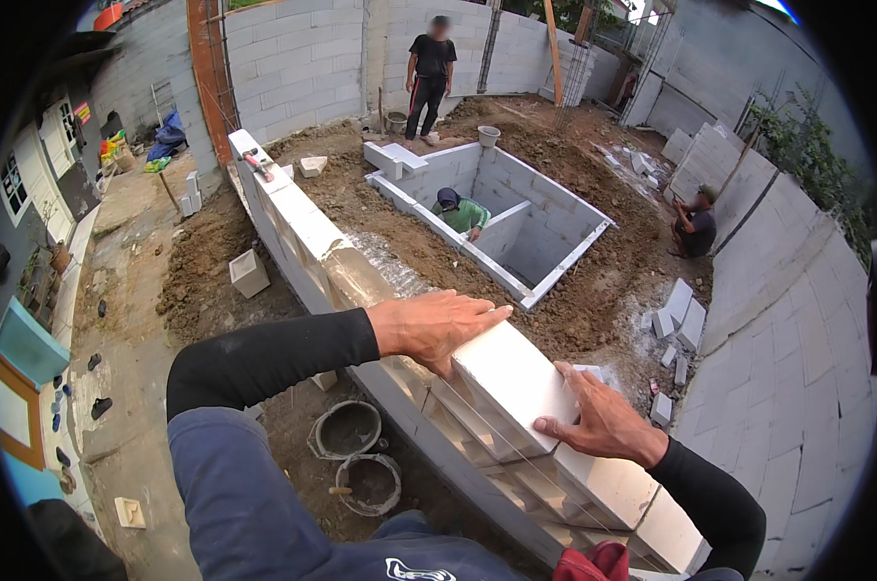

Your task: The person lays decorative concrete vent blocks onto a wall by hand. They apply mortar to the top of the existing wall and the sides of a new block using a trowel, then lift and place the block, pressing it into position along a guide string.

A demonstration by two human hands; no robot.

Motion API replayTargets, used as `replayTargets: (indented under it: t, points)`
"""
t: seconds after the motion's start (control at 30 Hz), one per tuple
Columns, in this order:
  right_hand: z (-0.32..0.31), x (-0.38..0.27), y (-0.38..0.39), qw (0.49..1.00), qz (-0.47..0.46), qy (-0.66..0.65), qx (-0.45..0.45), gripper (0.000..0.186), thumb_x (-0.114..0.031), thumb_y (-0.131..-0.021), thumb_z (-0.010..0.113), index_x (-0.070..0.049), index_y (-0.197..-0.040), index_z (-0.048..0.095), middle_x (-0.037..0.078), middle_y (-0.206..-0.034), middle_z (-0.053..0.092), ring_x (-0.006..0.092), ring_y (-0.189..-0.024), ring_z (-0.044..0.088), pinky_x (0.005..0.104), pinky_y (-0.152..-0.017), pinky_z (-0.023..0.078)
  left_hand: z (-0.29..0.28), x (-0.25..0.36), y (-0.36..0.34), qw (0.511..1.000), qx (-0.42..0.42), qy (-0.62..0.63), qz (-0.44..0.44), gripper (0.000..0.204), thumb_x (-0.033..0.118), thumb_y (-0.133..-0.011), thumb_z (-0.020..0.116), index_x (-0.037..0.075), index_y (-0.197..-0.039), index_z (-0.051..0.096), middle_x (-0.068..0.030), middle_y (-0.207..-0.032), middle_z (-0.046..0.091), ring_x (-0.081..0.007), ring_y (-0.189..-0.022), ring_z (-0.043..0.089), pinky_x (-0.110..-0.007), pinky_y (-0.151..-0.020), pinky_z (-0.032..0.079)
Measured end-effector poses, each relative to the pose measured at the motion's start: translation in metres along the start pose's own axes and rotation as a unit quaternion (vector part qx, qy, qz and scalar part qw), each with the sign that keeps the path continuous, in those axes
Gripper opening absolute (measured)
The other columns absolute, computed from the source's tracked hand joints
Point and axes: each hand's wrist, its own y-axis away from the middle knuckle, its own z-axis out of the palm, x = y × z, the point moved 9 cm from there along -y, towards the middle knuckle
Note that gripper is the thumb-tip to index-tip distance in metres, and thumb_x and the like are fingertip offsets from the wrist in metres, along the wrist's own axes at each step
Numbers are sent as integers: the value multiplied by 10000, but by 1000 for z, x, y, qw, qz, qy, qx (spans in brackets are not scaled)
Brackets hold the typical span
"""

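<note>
A pale concrete vent block [518, 382] sits on top of the low wall [327, 339], with both my hands on it. My left hand [429, 327] grips its far-left end, fingers stretched across the edge and thumb down the near side. At the opposite end, my right hand [603, 418] clasps the block, thumb on the top face and fingers toward the far side. More vent blocks [608, 484] continue the row to the right. Mortar [359, 278] covers the wall top left of my left hand. A thin string runs along the near side of the blocks.
Two mortar buckets [369, 484] stand below the wall. A red-handled tool [257, 165] lies on the wall's far end. Beyond, one person [462, 211] works inside a block-lined pit [554, 208]; another [430, 73] stands behind it, and a third [695, 228] crouches right.
</note>
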Motion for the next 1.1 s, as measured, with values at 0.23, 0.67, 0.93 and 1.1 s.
replayTargets:
  t: [0.23,0.67,0.93,1.1]
  points:
    - [22,-20,-5,998,-15,50,-22,1270,-697,-786,738,125,-1555,151,384,-1371,465,491,-1274,539,499,-1054,484,10,5,-5,996,23,23,78,1147,266,-601,912,-132,-1492,309,-281,-1347,497,-417,-1227,560,-440,-1037,478]
    - [13,-24,-42,995,35,87,-22,1280,-361,-627,833,84,-1568,89,330,-1259,497,457,-1139,595,474,-1008,505,2,-10,-18,998,7,32,54,886,60,-538,885,-41,-1324,489,-189,-1182,550,-396,-1016,671,-437,-869,580]
    - [19,-26,-32,994,45,88,-35,1257,-339,-594,811,112,-1545,123,340,-1293,492,465,-1146,596,466,-1013,508,18,-2,-14,999,4,31,19,878,22,-555,835,-28,-1350,466,-176,-1203,538,-394,-1068,665,-446,-845,594]
    - [16,-24,-33,994,43,92,-44,1243,-334,-585,804,144,-1522,141,360,-1311,484,471,-1156,588,469,-1024,497,15,-1,-20,999,-19,40,21,888,20,-541,835,-47,-1347,469,-172,-1207,544,-397,-1075,660,-447,-837,585]
